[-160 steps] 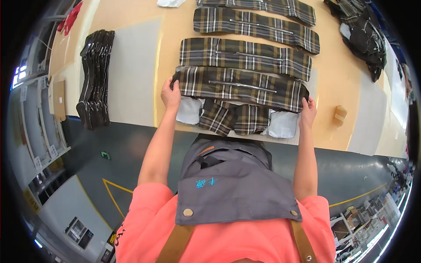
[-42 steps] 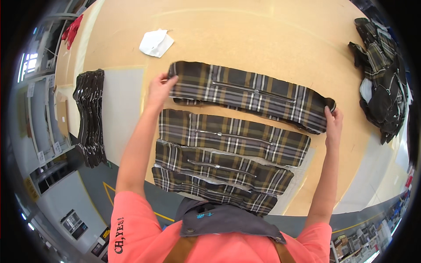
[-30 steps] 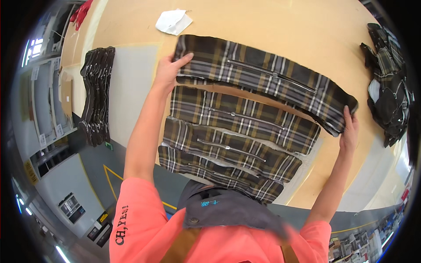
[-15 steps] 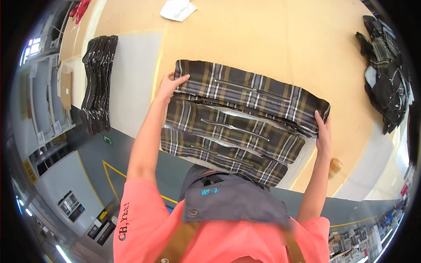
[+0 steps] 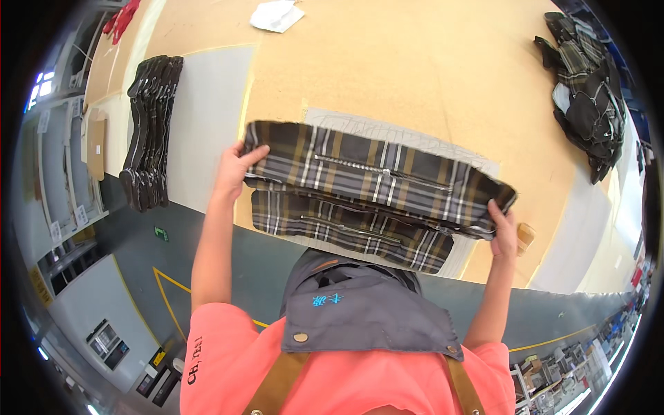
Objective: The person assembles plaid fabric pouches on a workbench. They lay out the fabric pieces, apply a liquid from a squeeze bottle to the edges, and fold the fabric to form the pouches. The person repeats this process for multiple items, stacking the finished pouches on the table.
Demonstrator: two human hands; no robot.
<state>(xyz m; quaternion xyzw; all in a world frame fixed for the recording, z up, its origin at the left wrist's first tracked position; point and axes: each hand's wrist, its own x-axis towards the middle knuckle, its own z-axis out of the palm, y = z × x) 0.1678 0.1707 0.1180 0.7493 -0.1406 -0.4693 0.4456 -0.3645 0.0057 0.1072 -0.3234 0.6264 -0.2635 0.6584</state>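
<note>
A long dark plaid fabric panel with a metal zipper point(image 5: 349, 149) is stretched between my hands above the table. My left hand point(image 5: 234, 169) pinches its left end, thumb on top. At the other end, my right hand point(image 5: 503, 232) grips the right corner, its thumb on the upper face. Beneath and nearer me, a similar plaid zippered panel point(image 5: 277, 213) lies flat by the table's front edge. Between these two, the edges of more plaid cloth show, mostly covered by the held panel. A pale grey sheet with drawn lines point(image 5: 408, 133) peeks out beyond the held panel.
Dark zippered pieces point(image 5: 149, 131) lie in a row at the left. A heap of plaid and black cloth point(image 5: 588, 97) sits on the far right. White paper point(image 5: 277, 15) rests at the back, and a small tan roll-like object point(image 5: 526, 237) is near my right hand.
Both hands have brought the held panel toward me and slightly left, so it now covers most of the middle panel. The far part of the lined grey sheet has come into view.
</note>
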